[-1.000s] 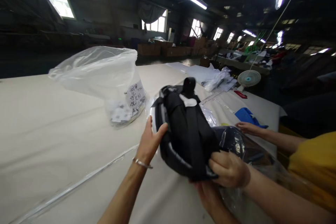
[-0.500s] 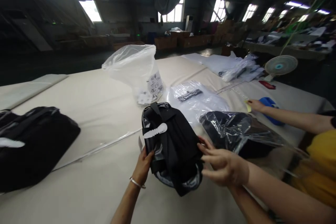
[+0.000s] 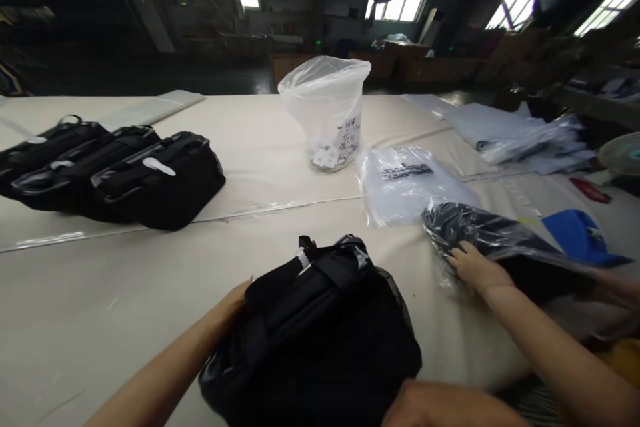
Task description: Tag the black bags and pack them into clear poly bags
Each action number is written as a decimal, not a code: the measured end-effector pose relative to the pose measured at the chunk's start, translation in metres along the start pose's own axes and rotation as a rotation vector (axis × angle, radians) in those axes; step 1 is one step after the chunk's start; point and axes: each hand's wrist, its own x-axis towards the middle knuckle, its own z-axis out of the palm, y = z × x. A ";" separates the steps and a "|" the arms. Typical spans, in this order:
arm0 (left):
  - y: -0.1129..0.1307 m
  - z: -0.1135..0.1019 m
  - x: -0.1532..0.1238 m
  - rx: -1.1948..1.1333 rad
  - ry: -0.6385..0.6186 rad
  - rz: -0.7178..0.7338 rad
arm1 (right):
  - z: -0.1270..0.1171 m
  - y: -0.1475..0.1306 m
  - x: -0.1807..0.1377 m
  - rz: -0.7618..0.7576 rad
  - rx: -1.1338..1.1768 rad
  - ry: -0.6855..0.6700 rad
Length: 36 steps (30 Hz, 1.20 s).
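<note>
Black bag point(image 3: 320, 340) fills the lower middle of the view, between the person's two hands; half a second ago its straps and shiny lining showed, and now a plain dark side faces the person. At far left, three black bags point(image 3: 167, 183) lie in a row on the table point(image 3: 265, 147), more of them in view than before. Bare tabletop, crossed by a shiny strip point(image 3: 280, 207), lies open between that row and the left hand point(image 3: 239, 297), which reaches behind the held bag's strap; its fingers are hidden, so their grip cannot be told. Farther back stands a plastic sack point(image 3: 325, 97) (its label is handwritten), its top overlapping the table's far edge, with clear wrappers point(image 3: 415, 197) just beside it. The right hand point(image 3: 445, 407) is blurred, cut off by the bottom edge near the bag's lower right corner; its fingers cannot be told either. A co-worker's hand point(image 3: 477, 268), earlier beside the black bag, now rests bent-fingered on a wrapped bag point(image 3: 540, 277), leaving a narrower strip of open tabletop on this side.
</note>
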 end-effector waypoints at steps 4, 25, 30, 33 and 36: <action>0.028 0.025 -0.016 0.485 -0.421 0.309 | 0.027 -0.046 0.003 0.124 -0.135 -0.126; 0.037 0.092 -0.053 1.256 -0.676 0.657 | 0.070 0.061 0.071 -0.291 -0.760 -0.611; 0.044 0.068 -0.040 1.054 -0.615 0.601 | 0.064 0.117 0.044 0.017 -0.501 -0.249; 0.029 0.039 -0.046 0.920 -0.597 0.696 | 0.063 0.133 0.022 0.294 -0.150 -0.237; 0.006 0.022 -0.057 0.969 -0.589 0.781 | 0.063 0.141 0.011 0.447 0.053 -0.149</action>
